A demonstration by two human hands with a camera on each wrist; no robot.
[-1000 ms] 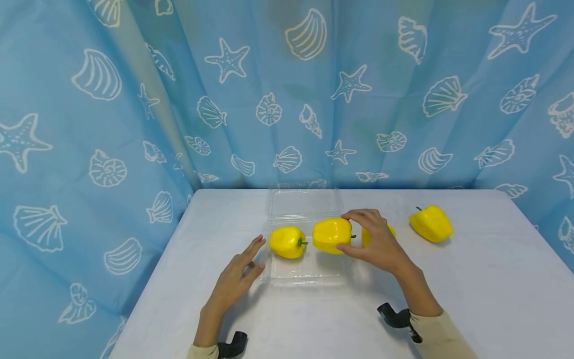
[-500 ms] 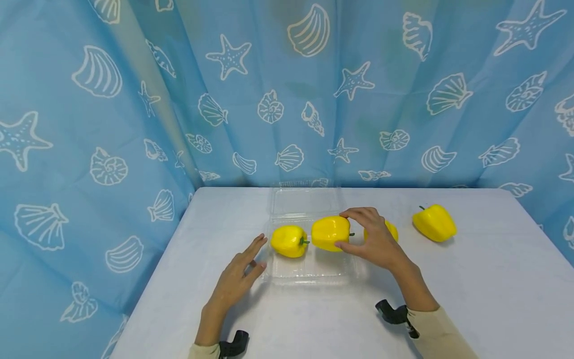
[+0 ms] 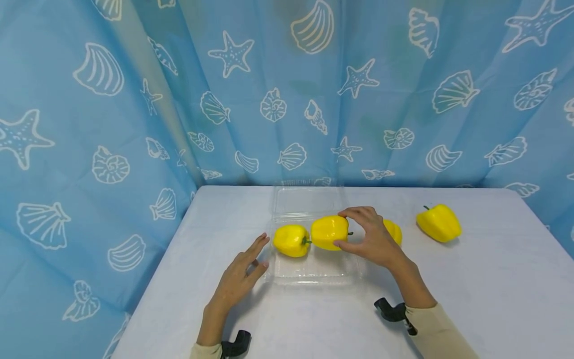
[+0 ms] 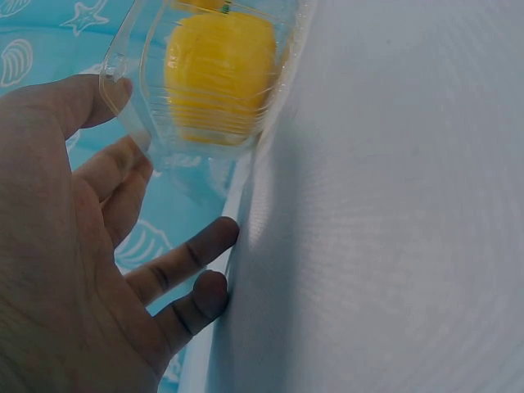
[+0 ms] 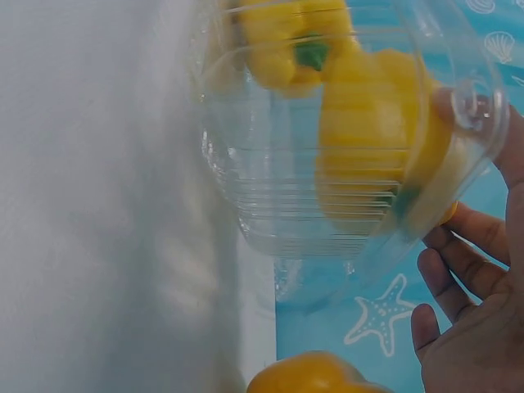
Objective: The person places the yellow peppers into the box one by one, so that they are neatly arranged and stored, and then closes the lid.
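Observation:
My right hand pinches a yellow bell pepper between thumb and fingers, over the right half of a clear plastic clamshell box. Its green stem points right, toward the palm. A second yellow bell pepper lies in the box's left half, stem to the right. In the right wrist view the held pepper shows through the clear wall. My left hand is at the box's left edge with fingers spread. In the left wrist view its thumb and a finger touch the rim.
One more yellow bell pepper sits partly hidden behind my right hand. Farther right lies another yellow bell pepper. The box's lid stands open toward the back. A blue shell-print curtain hangs behind the white table.
The held pepper has moved slightly left and now sits closer to the pepper in the box. My left hand stays at the box's edge. The head view has shifted a little.

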